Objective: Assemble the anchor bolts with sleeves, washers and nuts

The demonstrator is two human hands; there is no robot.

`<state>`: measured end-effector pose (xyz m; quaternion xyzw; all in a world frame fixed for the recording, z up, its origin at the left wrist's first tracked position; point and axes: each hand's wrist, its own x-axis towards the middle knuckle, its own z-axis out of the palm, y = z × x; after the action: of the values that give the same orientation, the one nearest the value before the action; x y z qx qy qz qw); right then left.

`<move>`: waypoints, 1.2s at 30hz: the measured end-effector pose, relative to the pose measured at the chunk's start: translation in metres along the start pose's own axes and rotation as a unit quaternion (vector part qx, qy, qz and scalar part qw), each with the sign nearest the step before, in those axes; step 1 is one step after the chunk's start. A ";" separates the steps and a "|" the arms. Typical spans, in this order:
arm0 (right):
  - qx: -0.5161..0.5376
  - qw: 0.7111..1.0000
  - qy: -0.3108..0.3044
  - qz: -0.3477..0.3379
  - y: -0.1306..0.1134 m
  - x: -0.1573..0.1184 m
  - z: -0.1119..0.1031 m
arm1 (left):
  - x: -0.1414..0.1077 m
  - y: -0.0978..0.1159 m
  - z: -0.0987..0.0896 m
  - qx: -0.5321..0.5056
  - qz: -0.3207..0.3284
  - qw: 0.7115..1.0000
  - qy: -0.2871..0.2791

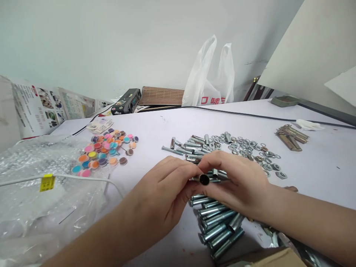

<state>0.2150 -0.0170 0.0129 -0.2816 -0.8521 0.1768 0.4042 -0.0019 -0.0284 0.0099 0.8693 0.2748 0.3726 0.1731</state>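
Observation:
Near the middle of the view, a small metal tube (204,179) is held with its dark open end facing me. My left hand (169,189) pinches it from the left, and the fingers of my right hand (236,181) close on it from the right. Under and around my hands lie metal bolts (217,218) in a pile on the white table (155,129). Shorter metal sleeves (194,146) lie just beyond my fingers. Nuts and washers (250,148) are spread behind my right hand. My fingers hide part of the tube.
Clear plastic wrap (33,207) covers the left side, beside colourful round pieces (102,148). A white bag (208,81) stands at the back. Brass-coloured metal pieces (292,137) lie at the right. A cardboard edge (278,259) shows at the bottom.

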 end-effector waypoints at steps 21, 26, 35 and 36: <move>-0.188 0.832 -0.324 0.410 0.093 -0.012 -0.148 | 0.000 -0.007 0.015 -0.034 -0.199 0.972 -0.120; -0.095 0.849 -0.308 0.419 0.097 -0.015 -0.134 | 0.001 -0.003 0.021 -0.015 -0.184 0.975 -0.125; -0.134 0.891 -0.269 0.340 0.090 -0.006 -0.157 | -0.007 -0.013 0.023 0.026 -0.191 0.975 -0.111; -0.133 0.894 -0.254 0.345 0.090 -0.006 -0.161 | -0.007 -0.014 0.023 0.031 -0.193 0.974 -0.112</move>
<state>0.3756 0.0609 0.0598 -0.5547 -0.7904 0.2558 0.0461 0.0066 -0.0240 -0.0159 0.8410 0.4278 0.2233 0.2446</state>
